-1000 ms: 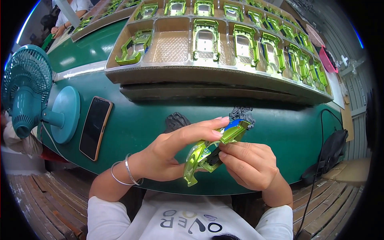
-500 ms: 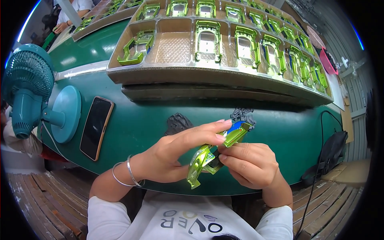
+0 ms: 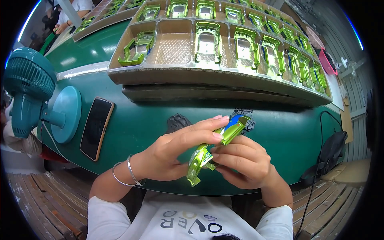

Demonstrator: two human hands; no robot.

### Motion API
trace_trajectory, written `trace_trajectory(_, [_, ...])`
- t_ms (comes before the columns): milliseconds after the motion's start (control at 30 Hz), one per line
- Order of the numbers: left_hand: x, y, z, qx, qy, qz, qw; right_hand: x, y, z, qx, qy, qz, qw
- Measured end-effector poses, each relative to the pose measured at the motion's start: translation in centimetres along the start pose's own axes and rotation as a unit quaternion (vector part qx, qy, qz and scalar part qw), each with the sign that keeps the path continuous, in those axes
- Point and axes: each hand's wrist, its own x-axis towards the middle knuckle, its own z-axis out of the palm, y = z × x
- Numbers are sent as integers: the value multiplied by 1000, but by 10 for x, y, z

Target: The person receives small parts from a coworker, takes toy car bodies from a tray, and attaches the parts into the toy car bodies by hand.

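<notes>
A green bench (image 3: 288,132) carries a cardboard tray (image 3: 216,75) of glossy parts. Above the bench's near side, a green housing (image 3: 233,134) is tilted between both hands: the left hand (image 3: 170,150) is half curled, gripping it with fingers on top; the right hand (image 3: 246,162) has its fingers bunched against the inner side, their tips partly hidden. It looks light and stiff, probably slick and easily scratched; the outer edges seem the safest hold. Its finish is metallic lime, curved, with a blue panel (image 3: 233,122).
</notes>
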Motion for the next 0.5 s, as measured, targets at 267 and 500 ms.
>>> trace_trajectory(267, [0,1,0,9,1,7,1000,2,2,-7,58,-28,72,995])
trace_trajectory(500, [-3,1,7,-181,91,-261,944,0,3,-1,326,-49,328,885])
